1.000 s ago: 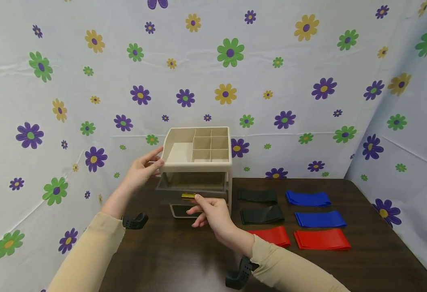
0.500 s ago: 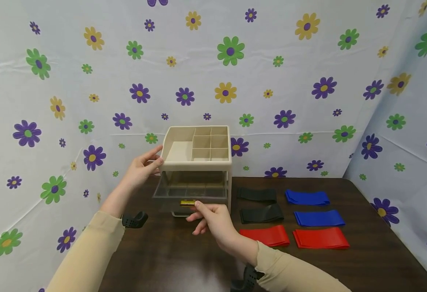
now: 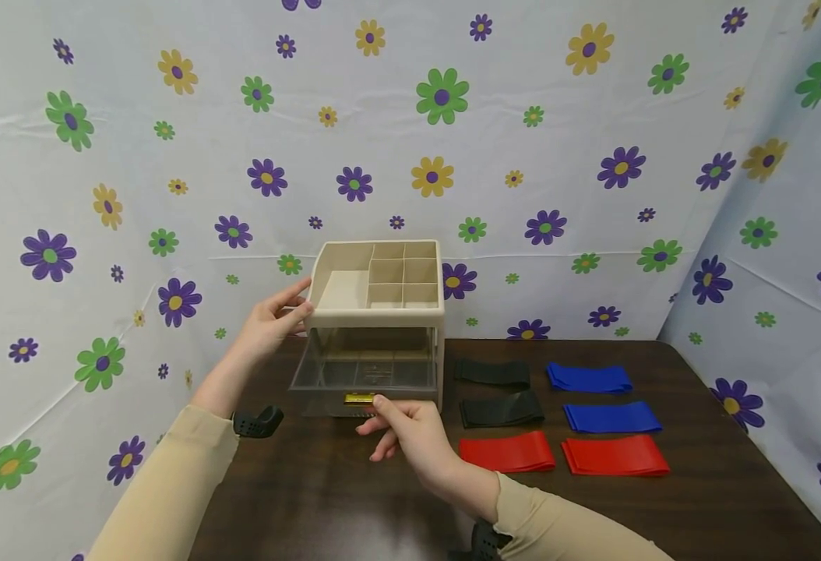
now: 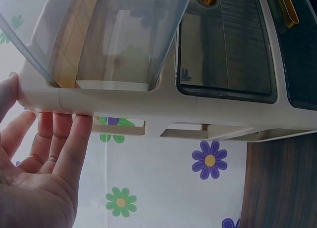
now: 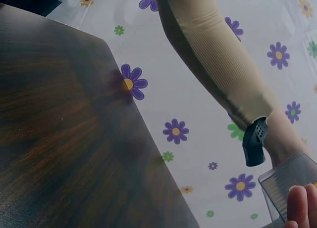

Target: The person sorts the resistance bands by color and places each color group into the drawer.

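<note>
A cream desktop drawer organizer [image 3: 375, 318] with an open divided top tray stands on the dark table. My left hand [image 3: 273, 321] grips its upper left side, thumb at the front corner and fingers along the side wall, as the left wrist view also shows. The clear upper drawer [image 3: 322, 402] is pulled well out toward me. My right hand [image 3: 416, 442] pinches its small gold handle [image 3: 358, 400] by the right end, the other fingers loosely bent below. Inside, the drawer has dividers. Lower smoky drawers [image 4: 223, 50] appear closed in the left wrist view.
Right of the organizer lie folded flat bands: two black [image 3: 502, 409], two blue [image 3: 612, 418] and two red [image 3: 615, 456]. A flower-print cloth [image 3: 551, 117] hangs behind and at both sides of the wooden table [image 3: 298, 499].
The upper drawer has slid farther out toward me, with my right hand pulling back on its handle. My left hand keeps its hold on the organizer's side.
</note>
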A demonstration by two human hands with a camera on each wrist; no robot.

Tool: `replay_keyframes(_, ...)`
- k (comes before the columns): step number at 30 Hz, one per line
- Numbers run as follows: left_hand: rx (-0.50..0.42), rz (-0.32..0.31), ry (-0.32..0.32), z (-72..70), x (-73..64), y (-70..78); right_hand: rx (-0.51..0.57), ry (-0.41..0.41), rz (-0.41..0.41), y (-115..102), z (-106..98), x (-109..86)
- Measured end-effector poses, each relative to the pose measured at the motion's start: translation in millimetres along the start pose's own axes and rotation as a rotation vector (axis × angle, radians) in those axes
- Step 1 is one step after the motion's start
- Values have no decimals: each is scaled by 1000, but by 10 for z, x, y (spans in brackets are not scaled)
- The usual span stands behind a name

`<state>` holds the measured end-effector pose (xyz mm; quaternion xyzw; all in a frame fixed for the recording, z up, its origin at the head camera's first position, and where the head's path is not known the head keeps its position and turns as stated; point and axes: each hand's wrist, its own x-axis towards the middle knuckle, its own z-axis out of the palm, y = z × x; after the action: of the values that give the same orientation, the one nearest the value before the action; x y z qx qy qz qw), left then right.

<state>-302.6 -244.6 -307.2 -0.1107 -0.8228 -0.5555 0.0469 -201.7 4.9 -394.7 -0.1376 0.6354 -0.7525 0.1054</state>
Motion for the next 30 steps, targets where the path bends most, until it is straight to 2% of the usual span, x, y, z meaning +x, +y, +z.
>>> replay_keyframes(12,33,4,25,-35,74,-183,-2,-26,0,-14,1,-104)
replay_keyframes(18,40,5,30,-35,71,-189,4,-34,-3,-5,6,-124)
replay_keyframes(24,41,32,25,-29,65,-174,20,-56,-7,10,-4,-129)
replay_keyframes(30,41,33,13,-26,55,-150,-3,-87,28,61,-115,-184)
